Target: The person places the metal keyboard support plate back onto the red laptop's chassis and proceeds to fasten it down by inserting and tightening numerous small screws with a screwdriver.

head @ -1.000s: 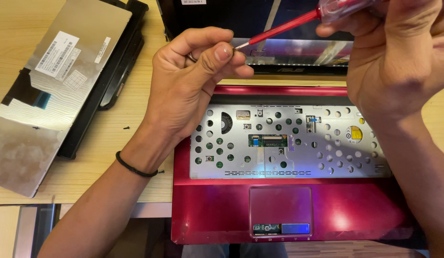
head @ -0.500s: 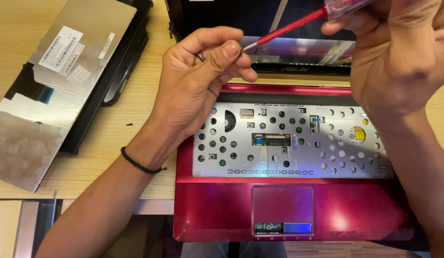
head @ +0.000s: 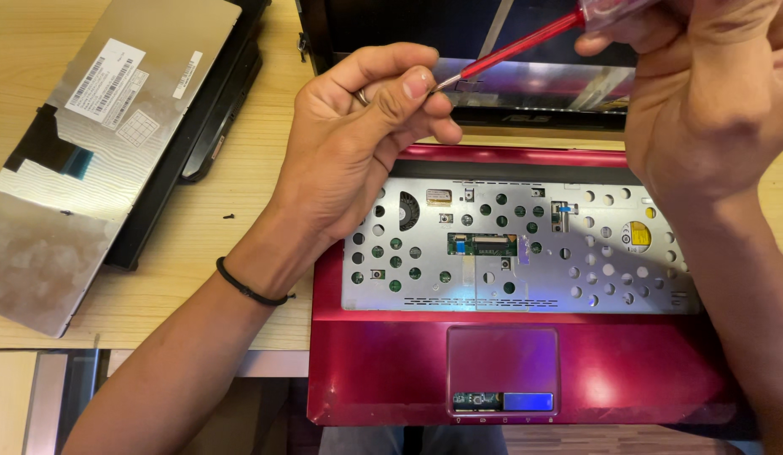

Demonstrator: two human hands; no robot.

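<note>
A red laptop (head: 383,388) lies open on the wooden table with its keyboard taken out, showing a silver perforated metal plate (head: 526,253). Above it, my right hand (head: 703,109) grips the handle of a red screwdriver (head: 526,42). My left hand (head: 358,152) is raised over the laptop's upper left, thumb and fingers pinched at the screwdriver's metal tip; whether a small screw is between them I cannot tell. A black band circles my left wrist.
The removed keyboard (head: 96,143) lies upside down at the left, silver back up, resting on a black flat object (head: 214,126). A tiny black screw (head: 229,216) lies on the table beside it. The laptop screen (head: 493,67) stands behind my hands.
The view shifted slightly; both hands stay together at the screwdriver tip, with my left fingers still pinched there.
</note>
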